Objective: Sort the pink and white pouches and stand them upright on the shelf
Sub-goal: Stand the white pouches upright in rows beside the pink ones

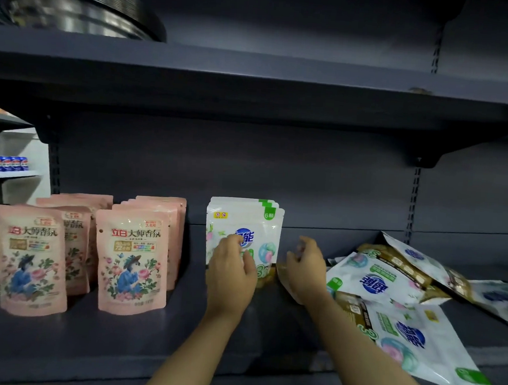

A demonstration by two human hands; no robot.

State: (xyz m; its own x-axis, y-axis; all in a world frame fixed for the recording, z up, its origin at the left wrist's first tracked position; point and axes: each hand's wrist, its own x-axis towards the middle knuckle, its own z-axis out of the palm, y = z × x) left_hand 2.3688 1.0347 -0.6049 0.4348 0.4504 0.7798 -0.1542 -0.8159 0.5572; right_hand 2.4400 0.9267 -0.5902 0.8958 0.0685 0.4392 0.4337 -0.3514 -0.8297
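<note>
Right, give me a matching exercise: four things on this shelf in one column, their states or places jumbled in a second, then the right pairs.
Things
1. pink pouches
2. standing white pouches
3. white pouch pile
4. left hand

States
A. lying flat in a loose heap at the right
B. against the front of the upright white stack
C. upright in rows at the left
D. upright in a stack mid-shelf

Pairs: 1-C, 2-D, 3-A, 4-B

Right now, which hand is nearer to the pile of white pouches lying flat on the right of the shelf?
The right hand. It hangs just left of the flat white pile, almost at its edge. The left hand is farther left, in front of the standing white pouches.
</note>
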